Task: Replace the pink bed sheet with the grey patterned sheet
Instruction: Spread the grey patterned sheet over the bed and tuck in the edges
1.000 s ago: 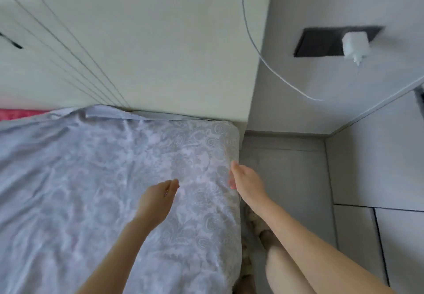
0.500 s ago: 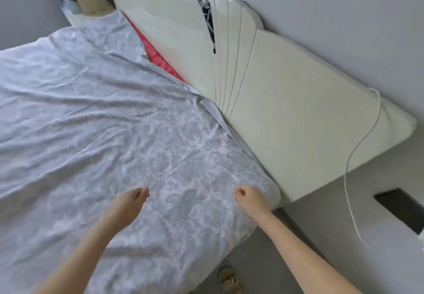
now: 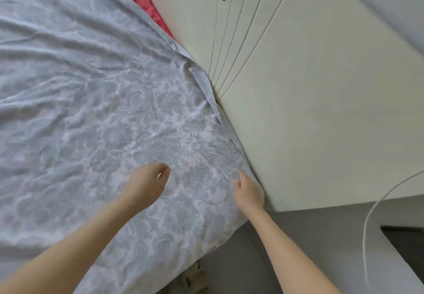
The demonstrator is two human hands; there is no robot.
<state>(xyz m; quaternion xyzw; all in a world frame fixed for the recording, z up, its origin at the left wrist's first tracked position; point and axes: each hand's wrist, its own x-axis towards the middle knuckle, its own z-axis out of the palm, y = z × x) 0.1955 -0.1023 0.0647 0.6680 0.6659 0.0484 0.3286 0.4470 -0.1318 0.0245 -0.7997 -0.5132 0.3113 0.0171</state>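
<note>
The grey patterned sheet point(image 3: 96, 100) is spread over most of the bed, creased and rumpled on the left and not yet pulled flat. The left hand point(image 3: 146, 185) hovers over or rests on it near the corner, its fingers loosely curled with no cloth in them that I can see. Further up, a strip of the pink bed sheet point(image 3: 146, 2) shows along the head end, so that edge is unfinished. The right hand point(image 3: 249, 192) sits at the mattress corner against the cream headboard point(image 3: 309, 110), fingers hidden over the edge – whether it grips cloth I cannot tell. I'd say the job is well over halfway – tucking and smoothing remain
</note>
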